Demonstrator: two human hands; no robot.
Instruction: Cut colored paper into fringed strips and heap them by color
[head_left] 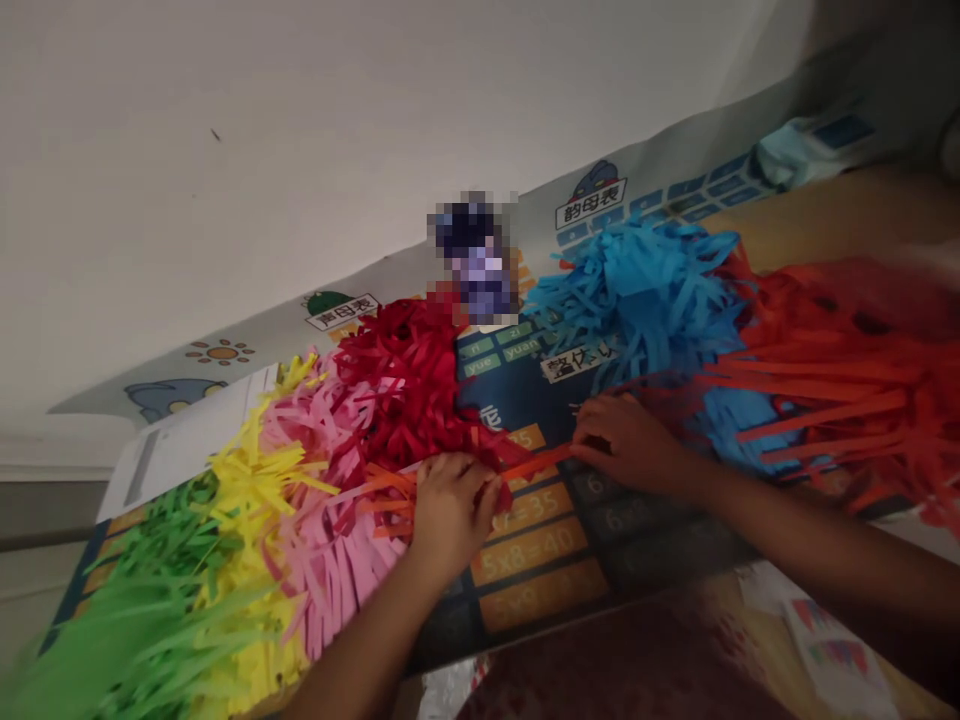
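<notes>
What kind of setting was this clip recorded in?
Probably a home or small craft workspace, set up against a plain wall. A low surface is covered by a children's learning chart with multiplication sums, and on it lie piles of fringed paper, including blue and pink.

Beyond the left fingers (489, 492), a pale wall (225, 220) is seen, and a white sheet (180, 432) is laid leftward on a printed chart (536, 590). Between and beyond both sets of fingers, a pixelated object (480, 262) is seen. Far past the right fingers (589, 454), a pale wrapper (791, 152) is crumpled.
</notes>
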